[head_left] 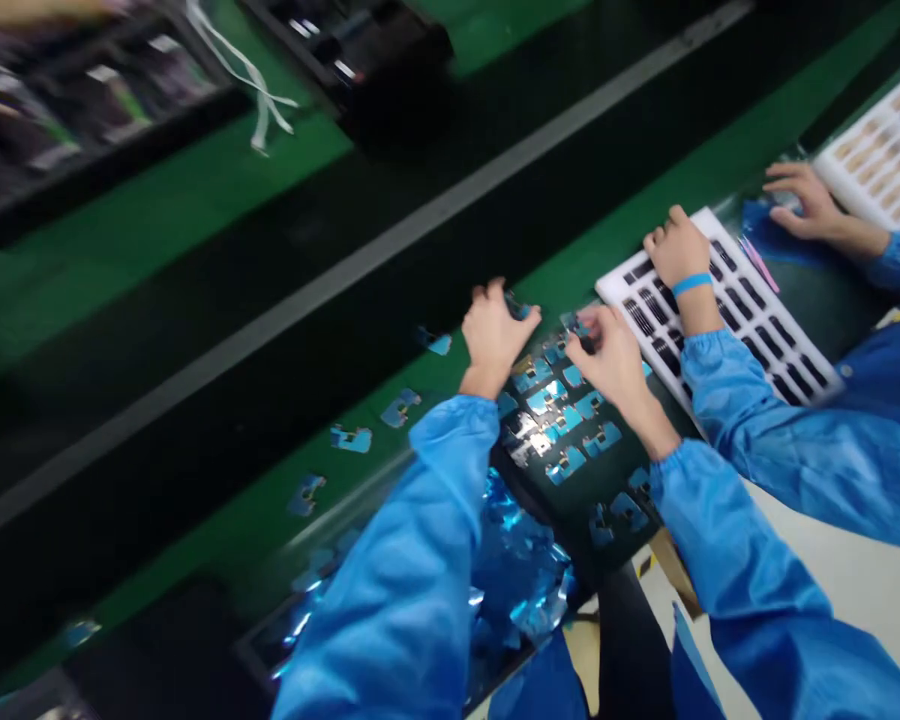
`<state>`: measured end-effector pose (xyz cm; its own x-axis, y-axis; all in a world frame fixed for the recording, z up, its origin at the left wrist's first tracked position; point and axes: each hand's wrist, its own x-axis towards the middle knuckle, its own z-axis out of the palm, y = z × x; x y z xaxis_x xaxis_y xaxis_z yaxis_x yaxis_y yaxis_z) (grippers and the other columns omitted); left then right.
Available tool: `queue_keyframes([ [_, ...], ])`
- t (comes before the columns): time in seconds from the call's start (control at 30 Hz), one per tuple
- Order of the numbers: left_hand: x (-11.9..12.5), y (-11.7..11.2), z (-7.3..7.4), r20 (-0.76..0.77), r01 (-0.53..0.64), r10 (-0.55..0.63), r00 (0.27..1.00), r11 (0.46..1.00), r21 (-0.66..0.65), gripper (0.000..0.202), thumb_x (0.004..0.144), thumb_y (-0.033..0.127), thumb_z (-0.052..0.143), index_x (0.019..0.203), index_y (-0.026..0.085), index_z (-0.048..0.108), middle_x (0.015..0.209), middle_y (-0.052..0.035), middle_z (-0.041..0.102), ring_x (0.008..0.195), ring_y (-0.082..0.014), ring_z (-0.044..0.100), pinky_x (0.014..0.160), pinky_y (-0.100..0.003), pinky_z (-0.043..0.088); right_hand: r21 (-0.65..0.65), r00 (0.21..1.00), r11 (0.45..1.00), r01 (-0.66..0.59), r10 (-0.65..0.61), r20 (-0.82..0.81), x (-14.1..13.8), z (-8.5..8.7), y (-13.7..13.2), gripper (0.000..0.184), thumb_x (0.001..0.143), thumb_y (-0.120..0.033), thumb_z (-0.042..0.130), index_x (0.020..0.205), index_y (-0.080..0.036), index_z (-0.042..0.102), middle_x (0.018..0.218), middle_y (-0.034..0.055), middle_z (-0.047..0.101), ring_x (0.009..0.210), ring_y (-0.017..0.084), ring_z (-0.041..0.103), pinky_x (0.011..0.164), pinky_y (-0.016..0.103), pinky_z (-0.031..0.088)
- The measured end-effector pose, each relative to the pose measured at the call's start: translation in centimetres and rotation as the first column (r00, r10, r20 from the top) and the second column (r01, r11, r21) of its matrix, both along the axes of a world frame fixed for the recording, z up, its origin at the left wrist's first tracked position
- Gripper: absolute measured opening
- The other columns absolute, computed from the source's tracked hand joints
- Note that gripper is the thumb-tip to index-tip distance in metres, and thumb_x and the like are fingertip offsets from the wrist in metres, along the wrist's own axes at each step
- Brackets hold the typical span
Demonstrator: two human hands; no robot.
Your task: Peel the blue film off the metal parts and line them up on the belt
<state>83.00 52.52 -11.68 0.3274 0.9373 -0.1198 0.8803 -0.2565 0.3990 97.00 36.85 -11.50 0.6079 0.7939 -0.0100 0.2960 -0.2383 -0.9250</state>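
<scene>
My left hand (489, 340) is at the green strip, its thumb and fingers curved round a small circuit board (523, 309) with blue film. To its right, my right hand (611, 360) pinches another small circuit board (572, 324) between thumb and fingertips. Below both hands, several similar boards (562, 425) with shiny blue film lie in rows on a dark mat (581, 500). Left of my left hand, single boards are spaced along the green strip, one of them a film-covered board (351, 438). Motion blur hides their fine detail.
A heap of blue film scraps (521, 560) lies below my left forearm. At right, a co-worker's hand (679, 250) rests on a white tray (765, 320) of dark parts; their other hand (810, 205) is farther right. A dark belt (285, 290) runs diagonally beyond.
</scene>
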Motion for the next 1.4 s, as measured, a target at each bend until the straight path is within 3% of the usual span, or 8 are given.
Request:
queue_keyframes([
  [0.2,-4.6,-6.7,1.1,0.429,0.075,0.014,0.903,0.979,-0.19,0.061,0.087,0.031,0.084,0.145,0.025,0.064,0.14,-0.0122,0.061,0.093,-0.0187,0.074,0.085,-0.037,0.071,-0.267,0.951,0.915,0.303,-0.273,0.142,-3.9,-1.0,-12.7,0.034,0.094,-0.037,0.066,0.123,-0.019,0.066,0.109,0.0072,0.068,0.079,0.019,0.063,0.081,0.04,0.061],
  [0.4,-7.7,-17.4,2.9,0.53,0.313,-0.112,0.84,0.899,-0.306,0.053,0.09,0.025,0.079,0.142,0.027,0.068,0.136,-0.0085,0.059,0.094,-0.0151,0.073,0.088,-0.036,0.072,-0.321,0.843,0.809,0.493,-0.352,0.407,-4.6,-3.4,-12.5,0.033,0.102,-0.039,0.058,0.127,-0.019,0.063,0.126,0.0159,0.062,0.093,0.027,0.069,0.087,0.047,0.062],
  [0.53,-9.1,-21.3,3.5,0.519,0.347,-0.142,0.843,0.881,-0.323,0.055,0.092,0.021,0.077,0.146,0.028,0.066,0.139,-0.0091,0.058,0.098,-0.0157,0.073,0.089,-0.036,0.072,-0.363,0.855,0.813,0.456,-0.286,0.432,-4.6,-3.6,-12.5,0.037,0.108,-0.043,0.054,0.133,-0.018,0.063,0.129,0.0186,0.06,0.096,0.029,0.071,0.087,0.046,0.062],
  [0.67,-9.5,-22.9,3.4,0.536,0.349,-0.126,0.835,0.874,-0.339,0.054,0.093,0.019,0.076,0.145,0.028,0.064,0.145,-0.0105,0.059,0.107,-0.0193,0.073,0.089,-0.037,0.072,-0.395,0.911,0.873,0.287,-0.12,0.395,-4.5,-3.2,-14.5,0.037,0.109,-0.035,0.051,0.14,-0.019,0.062,0.129,0.0173,0.061,0.094,0.025,0.07,0.087,0.044,0.063],
  [0.87,-10.2,-24.0,3.7,0.523,0.329,-0.118,0.844,0.884,-0.332,0.054,0.098,0.022,0.072,0.15,0.028,0.059,0.147,-0.0104,0.059,0.119,-0.0224,0.072,0.096,-0.039,0.071,-0.433,0.91,0.879,0.201,-0.003,0.415,-3.1,-3.0,-14.9,0.037,0.106,-0.031,0.052,0.139,-0.019,0.065,0.13,0.0166,0.06,0.101,0.027,0.068,0.085,0.043,0.062],
  [1.1,-9.3,-25.9,2.9,0.423,0.496,-0.342,0.839,0.8,-0.338,0.06,0.098,0.018,0.065,0.156,0.026,0.052,0.165,-0.0118,0.054,0.153,-0.0307,0.058,0.128,-0.05,0.054,-0.453,0.885,0.875,0.169,0.069,0.461,-1.7,-2.6,-13.9,0.033,0.105,-0.03,0.055,0.135,-0.019,0.065,0.13,0.0174,0.061,0.117,0.032,0.066,0.095,0.046,0.061],
  [1.23,-7.6,-26.2,1.9,0.366,0.532,-0.407,0.837,0.762,-0.369,0.058,0.098,0.019,0.064,0.155,0.021,0.053,0.173,-0.0156,0.048,0.158,-0.0334,0.052,0.132,-0.053,0.05,-0.446,0.871,0.883,0.15,0.095,0.482,-1.0,-2.2,-14.4,0.034,0.107,-0.025,0.048,0.136,-0.019,0.065,0.129,0.0172,0.062,0.12,0.033,0.063,0.103,0.05,0.059],
  [1.4,-7.4,-26.0,1.7,0.263,0.489,-0.416,0.871,0.789,-0.371,0.06,0.097,0.016,0.064,0.156,0.019,0.052,0.175,-0.0173,0.046,0.157,-0.0364,0.053,0.13,-0.056,0.051,-0.487,0.861,0.871,0.063,0.198,0.467,-2.0,-2.1,-14.6,0.035,0.107,-0.027,0.05,0.137,-0.018,0.066,0.128,0.0177,0.064,0.123,0.034,0.06,0.105,0.051,0.058],
])
